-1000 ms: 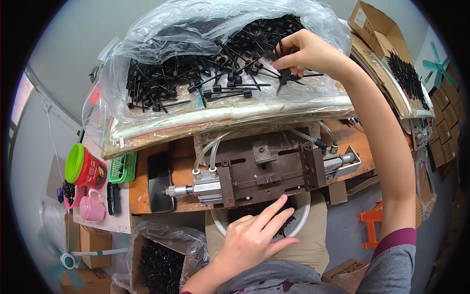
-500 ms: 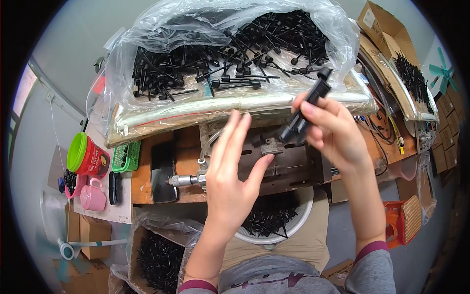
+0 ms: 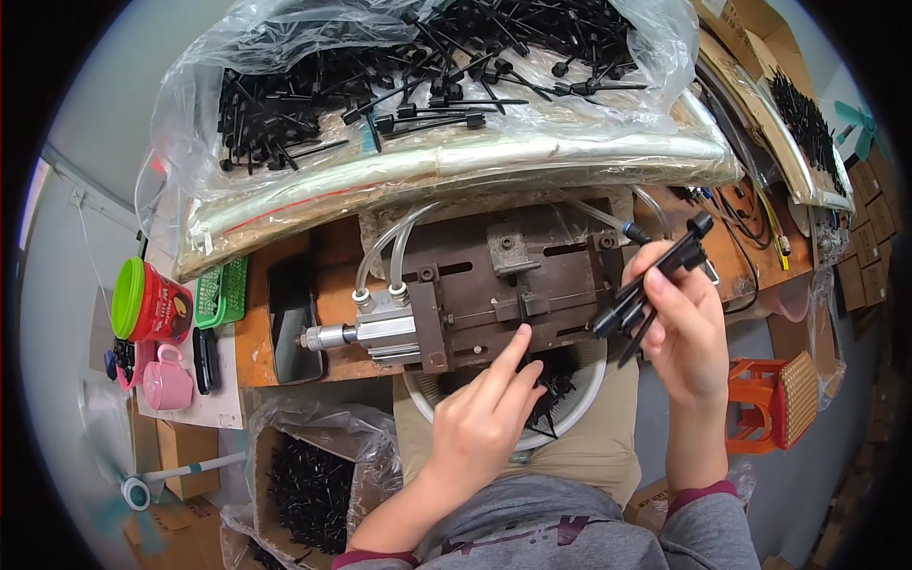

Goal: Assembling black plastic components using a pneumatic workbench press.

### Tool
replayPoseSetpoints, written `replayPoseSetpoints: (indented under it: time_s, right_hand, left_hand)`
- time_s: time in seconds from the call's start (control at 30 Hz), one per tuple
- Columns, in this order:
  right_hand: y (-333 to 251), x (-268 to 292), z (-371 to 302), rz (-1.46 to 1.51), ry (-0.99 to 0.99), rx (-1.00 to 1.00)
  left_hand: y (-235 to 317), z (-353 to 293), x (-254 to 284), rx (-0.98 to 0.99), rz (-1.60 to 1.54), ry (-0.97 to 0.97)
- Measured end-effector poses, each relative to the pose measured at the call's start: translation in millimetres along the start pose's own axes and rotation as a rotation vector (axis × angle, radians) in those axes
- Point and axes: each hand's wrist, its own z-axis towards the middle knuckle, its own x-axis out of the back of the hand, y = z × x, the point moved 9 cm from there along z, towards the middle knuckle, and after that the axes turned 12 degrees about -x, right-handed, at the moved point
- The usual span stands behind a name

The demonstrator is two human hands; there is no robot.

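Several black plastic stems with thick knobbed ends [image 3: 655,290] are gripped in a bundle by my right hand [image 3: 692,328], raised over the right end of a brown metal fixture [image 3: 475,242]. My left hand [image 3: 480,427] is empty, its index finger stretched out and the other fingers loosely bent. That fingertip is at the front of the small middle block of the fixture, by a thin black piece [image 3: 522,306]; whether they touch I cannot tell. A silver air cylinder [image 3: 388,328] is mounted at the fixture's left end.
Behind the fixture, a plastic-lined tray [image 3: 456,157] carries many black stems. A white basin [image 3: 591,404] with black pieces sits below the bench edge, a lined carton [image 3: 356,494] at lower left. A phone [image 3: 293,318], pink mug [image 3: 168,385] and green basket [image 3: 233,294] lie left; an orange stool [image 3: 755,404] stands right.
My left hand has come down toward me, its index finger now at the fixture's middle block. My right hand has lowered and moved right with the stems. The view has shifted, showing more of the fixture.
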Motion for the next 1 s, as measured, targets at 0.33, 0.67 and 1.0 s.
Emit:
replayPoseSetpoints:
  time_s: [0.33, 0.67, 1.0]
  right_hand:
    - [22, 2, -15, -0.115, 0.066, -0.056]
    - [44, -4, -19, -0.108, 0.001, -0.241]
    - [10, 25, -25, -0.068, 0.261, 0.169]
  left_hand:
    - [-1, 14, -14, -0.100, 0.285, -0.105]
    - [18, 23, 32, -0.189, -0.236, 0.194]
    - [17, 7, 34, -0.016, -0.266, 0.061]
